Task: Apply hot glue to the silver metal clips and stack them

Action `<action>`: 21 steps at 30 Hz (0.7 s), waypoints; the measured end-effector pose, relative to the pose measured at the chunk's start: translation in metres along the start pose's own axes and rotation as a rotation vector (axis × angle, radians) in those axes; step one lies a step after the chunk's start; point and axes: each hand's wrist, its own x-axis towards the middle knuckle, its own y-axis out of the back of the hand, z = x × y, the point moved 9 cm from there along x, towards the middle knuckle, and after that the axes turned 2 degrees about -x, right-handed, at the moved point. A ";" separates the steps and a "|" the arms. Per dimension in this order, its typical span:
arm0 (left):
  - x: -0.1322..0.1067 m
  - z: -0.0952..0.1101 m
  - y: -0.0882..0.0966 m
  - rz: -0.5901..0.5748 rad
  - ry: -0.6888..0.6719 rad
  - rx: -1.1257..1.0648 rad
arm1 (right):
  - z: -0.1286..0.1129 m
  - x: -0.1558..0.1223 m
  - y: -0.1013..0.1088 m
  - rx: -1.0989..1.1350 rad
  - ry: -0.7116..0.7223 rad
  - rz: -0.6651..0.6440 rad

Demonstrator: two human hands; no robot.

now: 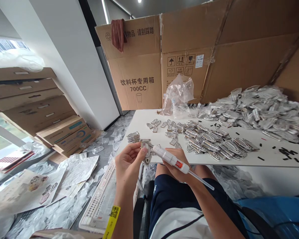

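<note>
My left hand (133, 159) is closed on a small silver-grey metal fitting (146, 145), buckle-like with a rounded lower end, pinched between thumb and fingers. In my right hand (178, 164) is a white pen-shaped tool (168, 156) with an orange insert and a thin translucent tail. Its front end points at the fitting, close to its right side; whether they touch I cannot tell. Just behind my left hand, a short row of similar fittings (133, 136) lies on the white table (142, 116). A larger pile of fittings (209, 137) spreads beyond my right hand.
Bagged parts (259, 103) are heaped at the right, with small black strips (287, 152) before them. A crumpled plastic bag (179, 93) stands against the cardboard wall (137, 66). Boxes (67, 132) and plastic wrapping (57, 212) fill the left side.
</note>
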 end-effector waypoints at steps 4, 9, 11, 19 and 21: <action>0.001 -0.001 0.000 0.004 -0.021 0.012 | 0.003 0.000 -0.002 -0.003 -0.012 -0.013; 0.003 0.003 0.005 0.023 -0.119 0.092 | 0.008 -0.002 -0.002 -0.002 -0.039 0.012; 0.003 0.008 0.007 0.016 -0.189 0.165 | 0.010 -0.002 -0.001 0.001 -0.069 0.017; 0.001 0.036 0.005 -0.082 -0.517 0.507 | 0.013 -0.003 0.002 0.090 -0.237 -0.018; 0.001 0.038 0.003 -0.118 -0.581 0.571 | 0.017 -0.004 0.002 0.098 -0.304 -0.022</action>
